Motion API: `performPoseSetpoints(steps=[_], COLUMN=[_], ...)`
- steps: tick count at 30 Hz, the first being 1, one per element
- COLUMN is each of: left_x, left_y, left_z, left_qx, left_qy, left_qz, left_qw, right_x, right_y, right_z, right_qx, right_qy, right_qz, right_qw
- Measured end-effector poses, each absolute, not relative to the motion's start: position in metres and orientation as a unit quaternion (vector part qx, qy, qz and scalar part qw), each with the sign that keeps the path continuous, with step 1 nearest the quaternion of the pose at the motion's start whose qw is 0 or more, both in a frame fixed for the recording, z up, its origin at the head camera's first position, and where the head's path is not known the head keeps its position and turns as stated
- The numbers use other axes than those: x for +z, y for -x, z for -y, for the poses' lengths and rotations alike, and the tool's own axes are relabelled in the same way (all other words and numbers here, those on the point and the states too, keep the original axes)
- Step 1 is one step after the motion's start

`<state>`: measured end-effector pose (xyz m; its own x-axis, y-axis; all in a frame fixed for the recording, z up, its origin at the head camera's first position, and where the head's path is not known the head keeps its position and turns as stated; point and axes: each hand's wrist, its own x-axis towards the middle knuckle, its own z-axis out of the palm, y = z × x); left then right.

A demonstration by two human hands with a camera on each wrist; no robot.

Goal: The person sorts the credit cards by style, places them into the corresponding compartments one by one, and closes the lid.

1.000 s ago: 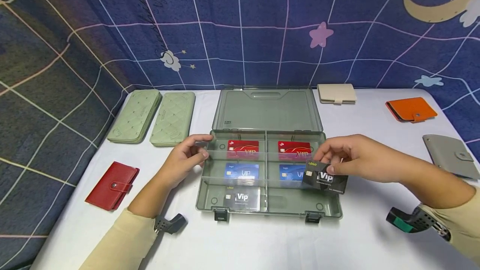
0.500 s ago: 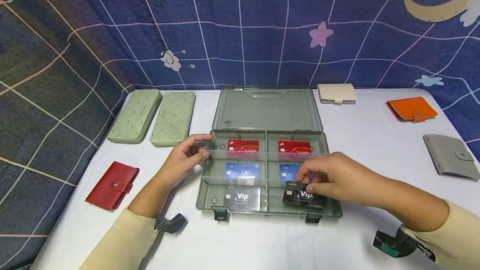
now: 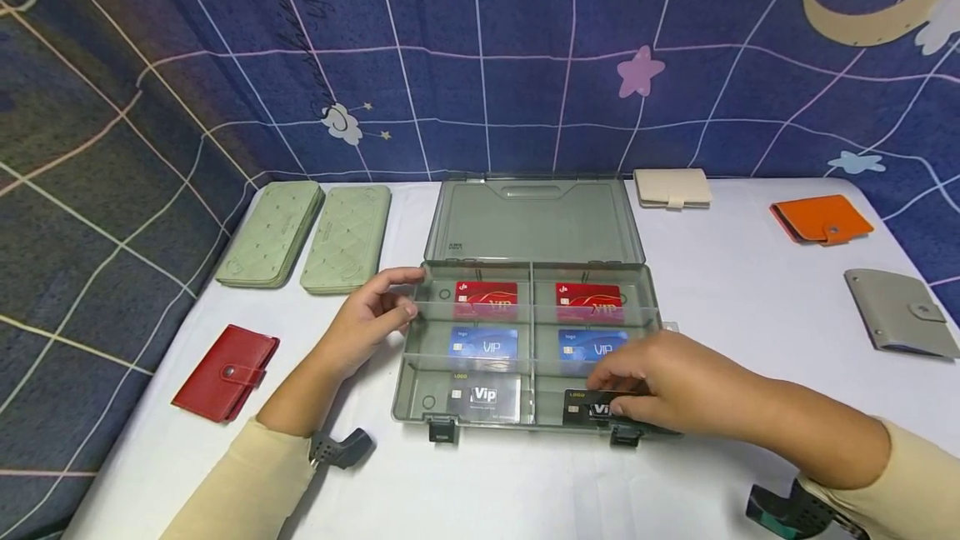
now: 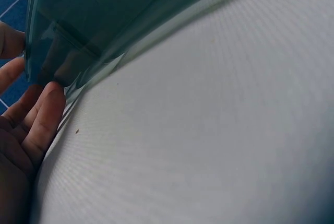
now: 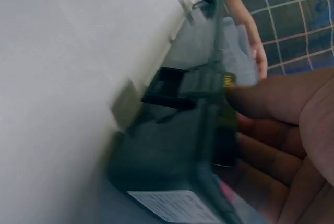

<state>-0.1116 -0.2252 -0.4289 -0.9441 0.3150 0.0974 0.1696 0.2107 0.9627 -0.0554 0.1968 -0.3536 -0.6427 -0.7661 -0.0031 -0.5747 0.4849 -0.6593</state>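
My right hand (image 3: 667, 386) pinches a black VIP card (image 3: 588, 408) between thumb and fingers. The card is low in the front right compartment of a clear grey divided box (image 3: 480, 422), its right part hidden behind the hand. My left hand (image 3: 367, 319) rests against the box's left side, index finger and thumb touching the edge. In the left wrist view its fingers (image 4: 47, 122) lie at the box wall. Red cards (image 3: 486, 298) occupy the two back compartments, blue cards (image 3: 483, 343) the middle ones. Another black card (image 3: 484, 397) lies front left.
The box lid (image 3: 536, 219) stands raised at the back. Two green wallets (image 3: 347, 238) and a red wallet (image 3: 227, 372) lie to the left. Cream (image 3: 673, 187), orange (image 3: 823, 219) and grey card holders (image 3: 900, 311) are at the right. A patterned curtain (image 3: 450, 65) borders the white table.
My right hand has carried the black card leftward and down from the box's right edge into the front right compartment. The left hand has stayed at the box's side.
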Motion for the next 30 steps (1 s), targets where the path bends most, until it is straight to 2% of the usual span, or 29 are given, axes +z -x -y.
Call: performPoseSetpoints(steps=[4,7,13,16,21,30], left_x=[-0.429,-0.427,-0.420,-0.414,-0.406,-0.404], left_y=[0.113,0.113,0.120,0.129,0.154,0.199], left_z=[0.225,0.224,0.224,0.222,0.217,0.205], left_qx=[0.612,0.615,0.599,0.601,0.599,0.576], left_qy=[-0.155,-0.145,-0.122,-0.111,-0.115,-0.091], left_qz=[-0.774,-0.772,-0.789,-0.791,-0.792,-0.808], left_qw=[0.060,0.062,0.055,0.038,0.022,0.087], right_x=[-0.343,-0.337,-0.339,-0.347,-0.363,-0.393], right_y=[0.057,0.064,0.093,0.116,0.155,0.201], right_z=[-0.208,-0.218,-0.240,-0.250,-0.261,-0.265], right_qx=[-0.334,-0.359,-0.403,-0.435,-0.504,-0.586], right_qy=[0.379,0.360,0.243,0.185,0.139,0.095], right_qz=[-0.849,-0.852,-0.878,-0.877,-0.846,-0.781], right_qw=[0.152,0.123,0.083,0.089,0.107,0.194])
